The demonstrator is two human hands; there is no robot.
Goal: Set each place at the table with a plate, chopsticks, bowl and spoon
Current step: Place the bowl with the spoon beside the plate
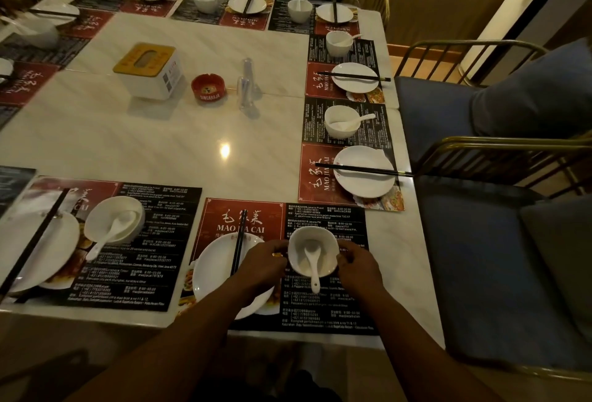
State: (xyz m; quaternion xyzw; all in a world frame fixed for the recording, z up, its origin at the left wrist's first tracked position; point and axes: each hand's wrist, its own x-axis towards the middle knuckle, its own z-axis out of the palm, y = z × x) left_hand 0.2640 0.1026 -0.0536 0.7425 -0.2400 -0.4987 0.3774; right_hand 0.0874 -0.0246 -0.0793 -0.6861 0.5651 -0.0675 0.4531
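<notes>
Both hands, left hand and right hand, hug the bowl on the near placemat (probably touching down). Tip it, and the spoon slides out.

Head view, steeply down over table

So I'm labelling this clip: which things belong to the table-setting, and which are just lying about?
Job:
bowl held by left hand and right hand
spoon
plate
chopsticks
placemat

Lying about:
tissue box
red ashtray
</notes>
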